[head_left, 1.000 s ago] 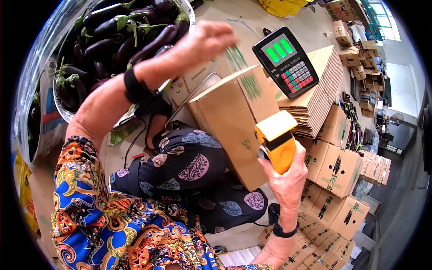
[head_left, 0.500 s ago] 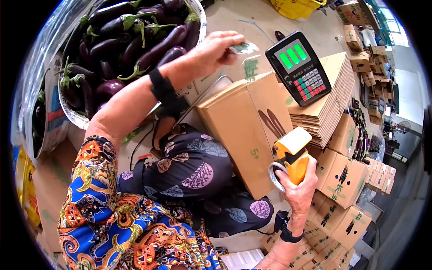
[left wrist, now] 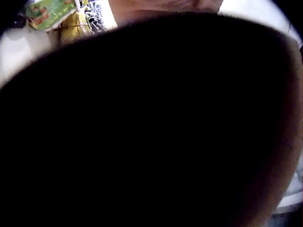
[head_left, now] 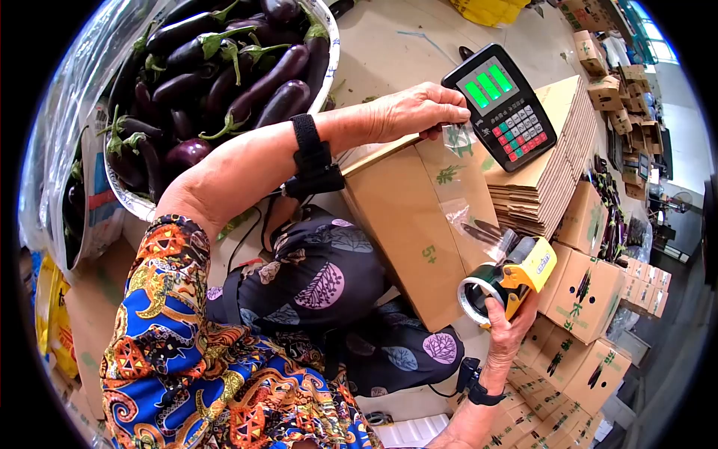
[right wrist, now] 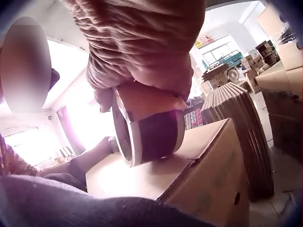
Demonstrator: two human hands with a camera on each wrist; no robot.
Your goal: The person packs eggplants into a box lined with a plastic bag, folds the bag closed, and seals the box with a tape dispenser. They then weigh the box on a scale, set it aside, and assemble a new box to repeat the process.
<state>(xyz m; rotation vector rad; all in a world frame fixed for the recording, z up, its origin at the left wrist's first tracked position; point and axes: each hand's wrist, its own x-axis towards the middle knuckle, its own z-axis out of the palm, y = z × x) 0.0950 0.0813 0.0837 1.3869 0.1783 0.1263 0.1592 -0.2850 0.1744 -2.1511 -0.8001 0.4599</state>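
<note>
My left hand (head_left: pixel 419 112) pinches the end of a strip of clear packing tape (head_left: pixel 454 202) at the far end of a closed cardboard box (head_left: pixel 400 217). The strip runs along the box's top seam to a yellow tape dispenser (head_left: pixel 532 266). Its handle is gripped by my right hand (head_left: pixel 512 322) beside the box's near end, with the tape roll (head_left: pixel 479 295) facing me. In the right wrist view the roll (right wrist: pixel 158 137) hangs close over the box top under the right hand (right wrist: pixel 142 52). Mostly black, the left wrist view hides the left hand's work.
A scale display (head_left: pixel 499 108) stands just beyond the box, in front of stacked flat cardboard (head_left: pixel 550 165). A large basin (head_left: pixel 334 63) of eggplants (head_left: pixel 284 67) lies at upper left. More packed boxes (head_left: pixel 580 292) are piled at the right.
My left hand has moved right, from near the basin to the box's far end. The dispenser has turned and shifted right and down; clear tape now stretches between the hands.
</note>
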